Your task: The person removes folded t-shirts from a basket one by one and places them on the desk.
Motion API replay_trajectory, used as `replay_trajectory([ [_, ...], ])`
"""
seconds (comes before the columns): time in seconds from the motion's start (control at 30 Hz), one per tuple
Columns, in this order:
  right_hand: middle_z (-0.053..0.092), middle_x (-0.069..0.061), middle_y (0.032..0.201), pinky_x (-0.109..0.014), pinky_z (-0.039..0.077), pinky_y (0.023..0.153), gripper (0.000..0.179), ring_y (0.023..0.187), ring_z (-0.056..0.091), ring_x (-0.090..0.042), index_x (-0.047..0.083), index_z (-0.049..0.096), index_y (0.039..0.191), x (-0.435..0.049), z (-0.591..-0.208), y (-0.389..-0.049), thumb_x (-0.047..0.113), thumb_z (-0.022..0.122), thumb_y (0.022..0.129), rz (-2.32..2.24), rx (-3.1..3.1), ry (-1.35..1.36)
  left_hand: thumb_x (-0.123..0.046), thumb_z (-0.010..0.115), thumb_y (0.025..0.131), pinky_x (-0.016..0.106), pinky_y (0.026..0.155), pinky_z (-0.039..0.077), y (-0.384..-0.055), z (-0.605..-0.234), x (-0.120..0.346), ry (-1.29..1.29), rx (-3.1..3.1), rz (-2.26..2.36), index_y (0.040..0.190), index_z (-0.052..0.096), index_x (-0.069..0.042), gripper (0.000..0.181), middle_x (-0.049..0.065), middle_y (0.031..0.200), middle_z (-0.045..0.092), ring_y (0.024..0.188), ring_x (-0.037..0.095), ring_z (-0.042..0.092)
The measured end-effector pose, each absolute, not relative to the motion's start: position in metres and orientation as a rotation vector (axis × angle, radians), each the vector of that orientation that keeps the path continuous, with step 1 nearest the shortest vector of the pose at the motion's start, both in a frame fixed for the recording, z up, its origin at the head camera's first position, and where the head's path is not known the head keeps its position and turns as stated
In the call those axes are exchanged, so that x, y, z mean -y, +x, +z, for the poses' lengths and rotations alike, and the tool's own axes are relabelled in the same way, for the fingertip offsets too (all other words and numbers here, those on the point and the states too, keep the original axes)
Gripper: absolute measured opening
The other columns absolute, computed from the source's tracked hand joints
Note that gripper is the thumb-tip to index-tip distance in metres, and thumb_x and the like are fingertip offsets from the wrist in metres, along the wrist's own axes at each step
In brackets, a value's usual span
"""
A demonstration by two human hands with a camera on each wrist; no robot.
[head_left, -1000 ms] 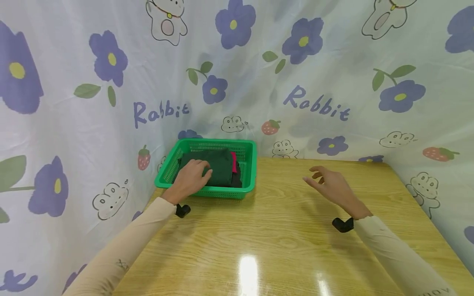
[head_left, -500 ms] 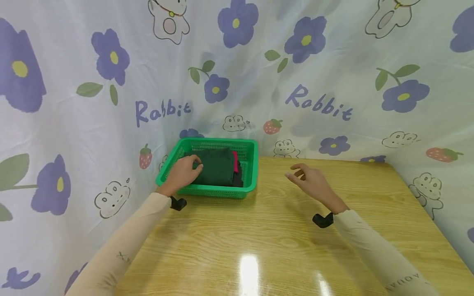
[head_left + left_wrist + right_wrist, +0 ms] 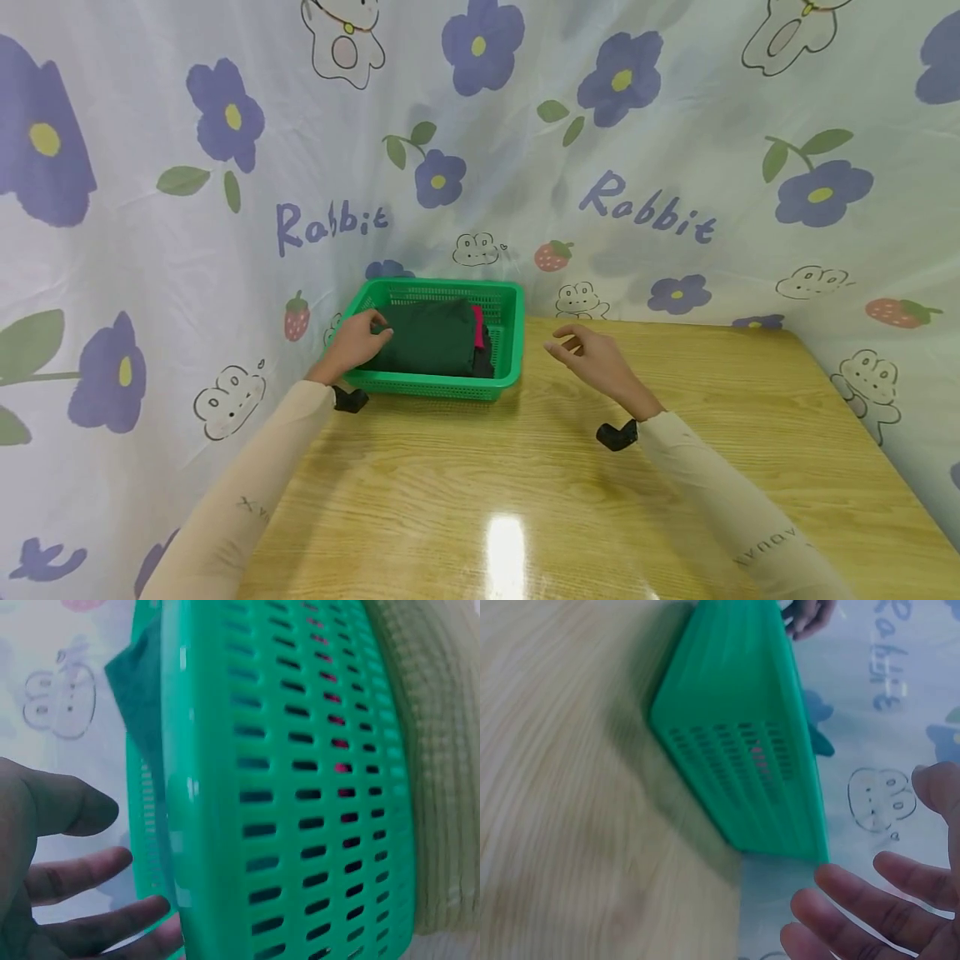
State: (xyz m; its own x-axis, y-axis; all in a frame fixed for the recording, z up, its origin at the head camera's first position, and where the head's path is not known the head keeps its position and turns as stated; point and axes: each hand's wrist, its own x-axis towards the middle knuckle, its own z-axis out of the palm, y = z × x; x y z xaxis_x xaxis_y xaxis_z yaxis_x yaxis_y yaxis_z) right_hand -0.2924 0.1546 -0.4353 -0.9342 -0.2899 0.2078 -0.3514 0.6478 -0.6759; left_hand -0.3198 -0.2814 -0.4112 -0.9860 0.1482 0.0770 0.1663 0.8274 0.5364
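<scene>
A green plastic basket [image 3: 508,333] with slotted walls stands on the table against the curtain. Inside lies a folded dark green cloth [image 3: 431,337], with a strip of pink cloth [image 3: 478,327] and some black cloth [image 3: 483,360] showing at its right side. My left hand [image 3: 356,340] is over the basket's left end, fingers loosely bent and holding nothing; in the left wrist view its fingers [image 3: 82,870] are spread beside the rim. To the right of the basket, apart from it, my right hand [image 3: 592,358] hangs above the table with relaxed, parted fingers [image 3: 885,900].
The wooden table [image 3: 450,467] carries the basket at its back left. A white curtain [image 3: 517,183] printed with flowers and rabbits encloses the back and sides. Each wrist wears a small black camera, like the right one [image 3: 617,435].
My left hand has drawn left from over the dark green cloth toward the basket's left end. My right hand has moved left, closer to the basket. The basket and cloths stay put.
</scene>
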Motion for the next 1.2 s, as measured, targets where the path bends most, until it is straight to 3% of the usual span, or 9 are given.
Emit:
replay_trajectory([
  [0.2, 0.074, -0.007, 0.108, -0.035, 0.058, 0.068, 0.048, 0.078, 0.071, -0.017, 0.015, 0.065, 0.132, -0.139, -0.432, -0.299, 0.052, 0.063, 0.101, 1.330, 2.756, 0.570, -0.029, 0.054, 0.108, 0.054, 0.087, 0.051, -0.325, -0.406, 0.289, -0.119, 3.037, -0.958, 0.139, 0.053, 0.005, 0.046, 0.031, 0.142, 0.051, 0.114, 0.044, 0.058],
  [0.43, 0.073, -0.006, 0.104, -0.037, 0.059, 0.069, 0.049, 0.076, 0.070, -0.017, 0.012, 0.065, 0.132, -0.120, -0.429, -0.303, 0.050, 0.063, 0.102, 1.430, 2.734, 0.598, -0.034, 0.051, 0.109, 0.049, 0.086, 0.048, -0.326, -0.404, 0.299, -0.049, 3.076, -1.066, 0.143, 0.048, 0.003, 0.050, 0.028, 0.141, 0.051, 0.111, 0.038, 0.057],
  [0.67, 0.074, -0.009, 0.101, -0.046, 0.060, 0.072, 0.049, 0.076, 0.069, -0.019, 0.012, 0.065, 0.129, -0.103, -0.424, -0.305, 0.052, 0.063, 0.101, 1.496, 2.711, 0.625, -0.038, 0.051, 0.109, 0.060, 0.100, 0.045, -0.331, -0.402, 0.301, -0.047, 3.124, -1.079, 0.148, 0.044, 0.003, 0.057, 0.028, 0.149, 0.044, 0.130, 0.047, 0.048],
  [0.83, 0.073, -0.010, 0.100, -0.040, 0.059, 0.068, 0.043, 0.072, 0.069, -0.020, 0.015, 0.066, 0.127, -0.088, -0.419, -0.308, 0.049, 0.064, 0.101, 1.492, 2.705, 0.649, -0.035, 0.052, 0.108, 0.062, 0.104, 0.042, -0.335, -0.399, 0.301, -0.062, 3.156, -1.066, 0.150, 0.042, 0.004, 0.057, 0.030, 0.152, 0.041, 0.134, 0.050, 0.044],
  [1.03, 0.071, -0.003, 0.095, -0.034, 0.058, 0.064, 0.045, 0.074, 0.072, -0.027, 0.013, 0.066, 0.127, -0.071, -0.417, -0.311, 0.050, 0.064, 0.101, 1.473, 2.714, 0.664, -0.032, 0.051, 0.109, 0.064, 0.106, 0.039, -0.340, -0.396, 0.301, -0.071, 3.202, -1.067, 0.149, 0.042, 0.006, 0.056, 0.033, 0.155, 0.035, 0.138, 0.053, 0.039],
  [1.2, 0.071, -0.004, 0.095, -0.038, 0.059, 0.063, 0.046, 0.070, 0.069, -0.019, 0.010, 0.065, 0.128, -0.058, -0.418, -0.312, 0.048, 0.065, 0.101, 1.478, 2.727, 0.689, -0.032, 0.049, 0.110, 0.064, 0.108, 0.037, -0.341, -0.397, 0.301, -0.058, 3.243, -1.094, 0.151, 0.038, 0.006, 0.058, 0.034, 0.157, 0.031, 0.140, 0.054, 0.035],
])
